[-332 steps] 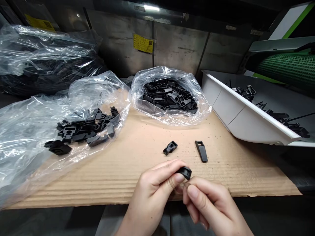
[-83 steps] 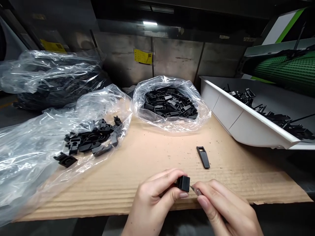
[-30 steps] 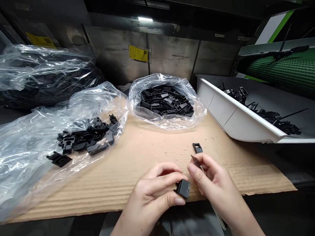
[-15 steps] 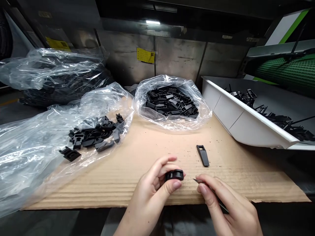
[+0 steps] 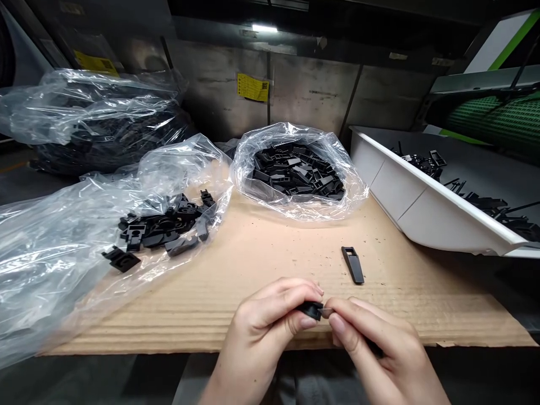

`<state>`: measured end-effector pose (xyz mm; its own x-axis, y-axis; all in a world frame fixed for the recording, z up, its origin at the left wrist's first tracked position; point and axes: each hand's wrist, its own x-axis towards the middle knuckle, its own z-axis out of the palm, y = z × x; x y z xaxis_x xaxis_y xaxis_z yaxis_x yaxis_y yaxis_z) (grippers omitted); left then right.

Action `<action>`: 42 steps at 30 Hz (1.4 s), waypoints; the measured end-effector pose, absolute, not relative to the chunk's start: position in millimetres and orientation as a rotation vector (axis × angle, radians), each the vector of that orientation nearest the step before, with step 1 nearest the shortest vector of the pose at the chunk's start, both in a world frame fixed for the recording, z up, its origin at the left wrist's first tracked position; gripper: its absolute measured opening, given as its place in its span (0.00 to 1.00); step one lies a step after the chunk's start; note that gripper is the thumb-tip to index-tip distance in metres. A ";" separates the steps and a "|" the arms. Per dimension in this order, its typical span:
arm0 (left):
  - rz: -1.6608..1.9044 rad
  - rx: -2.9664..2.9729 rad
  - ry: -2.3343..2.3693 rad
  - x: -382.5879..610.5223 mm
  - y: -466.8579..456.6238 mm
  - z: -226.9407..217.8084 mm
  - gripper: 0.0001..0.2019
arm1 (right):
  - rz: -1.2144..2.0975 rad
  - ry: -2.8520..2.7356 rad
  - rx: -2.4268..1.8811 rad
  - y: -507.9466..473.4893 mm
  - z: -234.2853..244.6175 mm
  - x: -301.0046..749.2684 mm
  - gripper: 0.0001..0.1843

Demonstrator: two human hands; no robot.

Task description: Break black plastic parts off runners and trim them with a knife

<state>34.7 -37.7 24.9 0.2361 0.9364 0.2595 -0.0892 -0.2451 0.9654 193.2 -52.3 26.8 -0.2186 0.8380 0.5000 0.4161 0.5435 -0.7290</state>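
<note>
blade (image 5: 327,311) moved to held part (image 5: 311,309); loose clip (image 5: 354,268) beyond, open bag (image 5: 300,209) behind.

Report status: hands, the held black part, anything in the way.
Left fingers pinching black part. Right fingers gripping thin blade, tip at part's edge. Loose tapered piece on cardboard beyond, seemingly not in the way.

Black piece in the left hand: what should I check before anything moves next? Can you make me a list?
1. Black piece held: ok, pinched in the left hand.
2. Thin tool held: ok, pinched in the right hand.
3. Tool's tip touching the piece: cannot tell, that spot is too small to see.
4. Left thumb well away from the tool: not ok, it looks close.
5. Loose black part apart from both hands: ok, it lies on the cardboard beyond them.
</note>
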 end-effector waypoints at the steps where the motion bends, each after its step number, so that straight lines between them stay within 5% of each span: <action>1: 1.228 1.454 0.847 34.7 -37.7 25.0 0.15 | 0.605 -1.837 -1.041 -52.4 28.7 193.5 0.11; 20: 1.226 1.459 0.853 34.8 -38.8 26.0 0.14 | 0.723 -1.889 -1.113 -55.4 34.7 196.2 0.08; 30: 1.197 1.497 0.893 36.2 -38.0 28.5 0.13 | 1.927 -1.478 -1.042 -52.4 44.4 213.8 0.16; 33: 1.196 1.505 0.959 36.0 -37.2 29.0 0.12 | 1.698 -1.349 -1.050 -61.0 38.2 216.1 0.11; 38: 1.145 1.463 1.031 36.9 -37.9 30.9 0.08 | 0.577 -1.782 -1.164 -64.6 24.7 214.5 0.19; 42: 1.128 1.445 1.022 38.2 -37.4 32.7 0.09 | 0.415 -1.952 -1.228 -63.2 24.2 210.8 0.15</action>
<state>38.2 -37.4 32.7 0.2091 0.9684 0.1362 0.0400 -0.1477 0.9882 210.8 -63.2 24.2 -0.2312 0.8682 0.4391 0.6145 0.4802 -0.6259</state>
